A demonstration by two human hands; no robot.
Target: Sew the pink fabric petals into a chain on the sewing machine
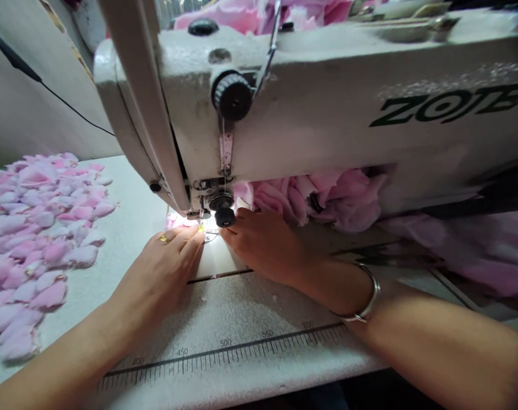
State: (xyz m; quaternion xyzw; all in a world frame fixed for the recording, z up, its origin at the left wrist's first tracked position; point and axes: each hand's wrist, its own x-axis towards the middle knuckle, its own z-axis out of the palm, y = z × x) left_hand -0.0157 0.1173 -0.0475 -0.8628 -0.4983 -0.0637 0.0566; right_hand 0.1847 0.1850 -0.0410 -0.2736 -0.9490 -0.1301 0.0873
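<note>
Pink cloth [176, 220] lies beside the needle bar [201, 204] of the machine [310, 122], partly under the left hand's [167, 259] extended fingers. The right hand [265, 242] bends in opposite; whether either hand grips anything, I cannot tell. Pink petals [40, 228] spread over the surface [250, 313] at left.

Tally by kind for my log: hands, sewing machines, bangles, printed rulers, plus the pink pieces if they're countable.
Left hand and right hand: 2
Sewing machine: 1
Bangle: 1
Ruler: 1
Total: 5
Pink pieces: left out; too many overlap to count.
</note>
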